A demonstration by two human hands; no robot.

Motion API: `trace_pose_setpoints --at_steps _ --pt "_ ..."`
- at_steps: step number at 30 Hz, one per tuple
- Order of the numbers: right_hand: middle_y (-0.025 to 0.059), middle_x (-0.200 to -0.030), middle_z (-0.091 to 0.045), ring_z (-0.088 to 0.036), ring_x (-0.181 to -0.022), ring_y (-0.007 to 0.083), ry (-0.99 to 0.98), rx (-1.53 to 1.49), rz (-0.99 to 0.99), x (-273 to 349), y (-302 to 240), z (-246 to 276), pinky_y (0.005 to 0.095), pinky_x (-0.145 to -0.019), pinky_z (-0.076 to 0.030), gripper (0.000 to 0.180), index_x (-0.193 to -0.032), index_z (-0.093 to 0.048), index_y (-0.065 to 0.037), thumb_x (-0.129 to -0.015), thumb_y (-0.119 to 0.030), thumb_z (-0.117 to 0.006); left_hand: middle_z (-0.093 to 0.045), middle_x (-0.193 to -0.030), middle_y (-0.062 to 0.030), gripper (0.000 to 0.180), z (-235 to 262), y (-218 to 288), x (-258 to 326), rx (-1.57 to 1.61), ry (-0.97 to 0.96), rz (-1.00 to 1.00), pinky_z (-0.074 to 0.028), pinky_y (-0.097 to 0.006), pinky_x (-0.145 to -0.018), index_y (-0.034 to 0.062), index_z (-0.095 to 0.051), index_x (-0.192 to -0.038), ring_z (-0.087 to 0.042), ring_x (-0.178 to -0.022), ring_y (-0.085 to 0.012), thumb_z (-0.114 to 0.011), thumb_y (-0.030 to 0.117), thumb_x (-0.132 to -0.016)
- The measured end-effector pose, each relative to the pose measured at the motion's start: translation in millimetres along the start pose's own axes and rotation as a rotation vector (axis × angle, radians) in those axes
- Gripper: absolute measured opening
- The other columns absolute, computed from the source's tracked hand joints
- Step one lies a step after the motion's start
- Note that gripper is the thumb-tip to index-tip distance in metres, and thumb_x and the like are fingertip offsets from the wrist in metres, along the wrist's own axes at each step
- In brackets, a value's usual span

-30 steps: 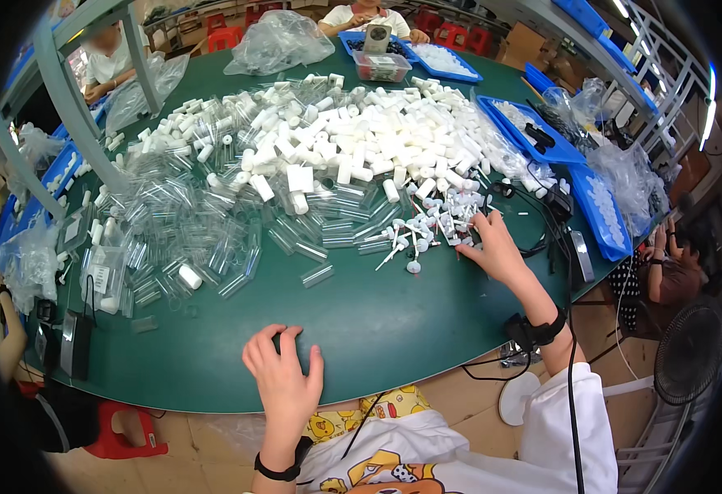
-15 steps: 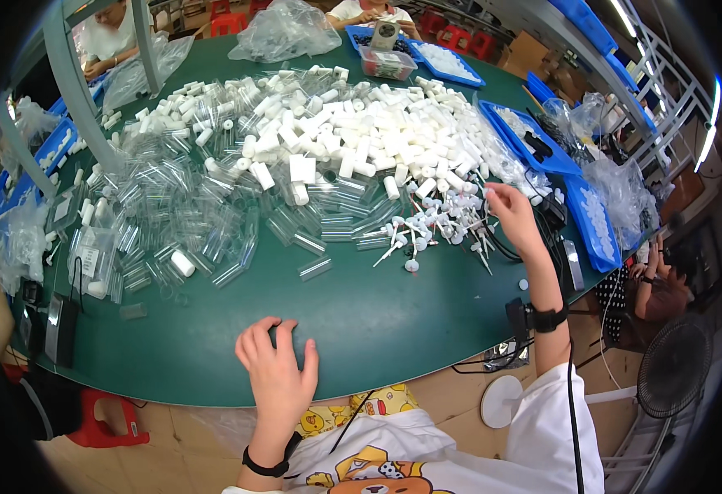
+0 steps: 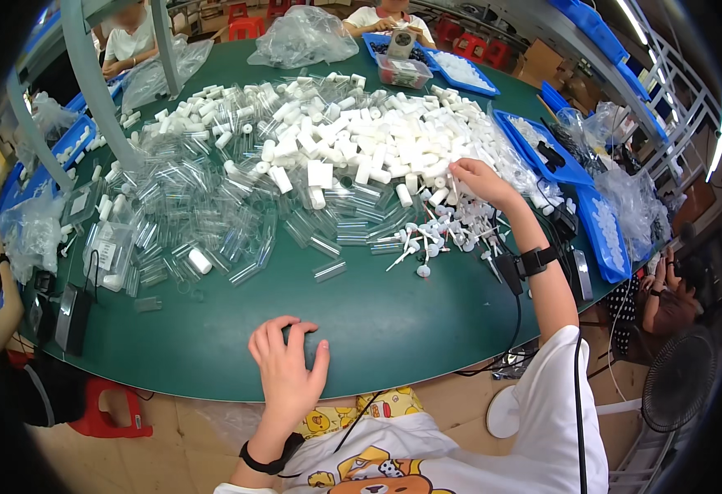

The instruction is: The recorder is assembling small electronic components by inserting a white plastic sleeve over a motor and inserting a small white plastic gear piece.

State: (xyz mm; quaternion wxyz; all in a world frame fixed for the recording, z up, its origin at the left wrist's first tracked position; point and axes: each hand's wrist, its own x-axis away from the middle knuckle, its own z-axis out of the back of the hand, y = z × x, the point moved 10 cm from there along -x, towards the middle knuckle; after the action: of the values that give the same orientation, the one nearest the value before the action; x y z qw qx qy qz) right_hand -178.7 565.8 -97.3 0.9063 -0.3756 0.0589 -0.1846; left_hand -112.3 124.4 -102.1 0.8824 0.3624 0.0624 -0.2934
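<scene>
My right hand (image 3: 483, 182) reaches over the near right side of a large heap of white cylinders (image 3: 365, 136). Its thumb and fingers are pinched together, and a thin white stick-like part seems to show below the fingertips. Just below that hand lies a small pile of thin-stemmed parts with pale round ends (image 3: 433, 237). My left hand (image 3: 288, 368) rests at the table's near edge, fingers spread and curved, holding nothing. Many clear plastic tubes (image 3: 204, 198) lie to the left of the white cylinders.
Blue trays (image 3: 603, 230) line the right side. Grey metal posts (image 3: 97, 82) rise at the left. A clear plastic bag (image 3: 303, 37) and a clear box (image 3: 402, 72) stand at the back. Black cables (image 3: 516, 317) hang by my right forearm. Other people sit around the table.
My right hand has moved left and away from me, from above the stemmed parts to the edge of the white cylinders. The whole view has shifted slightly; my left hand stays at the table edge.
</scene>
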Motion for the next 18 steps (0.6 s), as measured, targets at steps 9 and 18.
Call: trace_pose_setpoints --at_steps 9,18 --pt "0.0102 -0.097 -0.063 -0.058 -0.088 0.0150 0.233 -0.028 0.249 88.8 -107.1 13.7 0.0288 -0.077 -0.046 0.023 -0.100 -0.060 0.000 -0.092 -0.021 -0.054 -0.051 -0.102 -0.0062 0.014 -6.3 56.9 -41.7 0.943 -0.488 0.129 -0.044 -0.031 -0.088 0.0024 -0.053 -0.103 -0.056 -0.094 -0.0169 -0.053 0.005 -0.089" --pt "0.0080 -0.116 -0.059 -0.053 -0.108 0.0131 -0.298 -0.996 0.203 130.4 -174.6 -100.1 0.0313 -0.093 -0.043 0.028 -0.113 -0.056 -0.001 -0.098 -0.020 -0.043 -0.054 -0.106 -0.0145 0.034 -81.9 45.7 -115.5 1.658 -0.629 0.608 -0.050 -0.044 -0.087 0.0020 -0.048 -0.113 -0.059 -0.093 -0.0250 -0.045 0.030 -0.094"
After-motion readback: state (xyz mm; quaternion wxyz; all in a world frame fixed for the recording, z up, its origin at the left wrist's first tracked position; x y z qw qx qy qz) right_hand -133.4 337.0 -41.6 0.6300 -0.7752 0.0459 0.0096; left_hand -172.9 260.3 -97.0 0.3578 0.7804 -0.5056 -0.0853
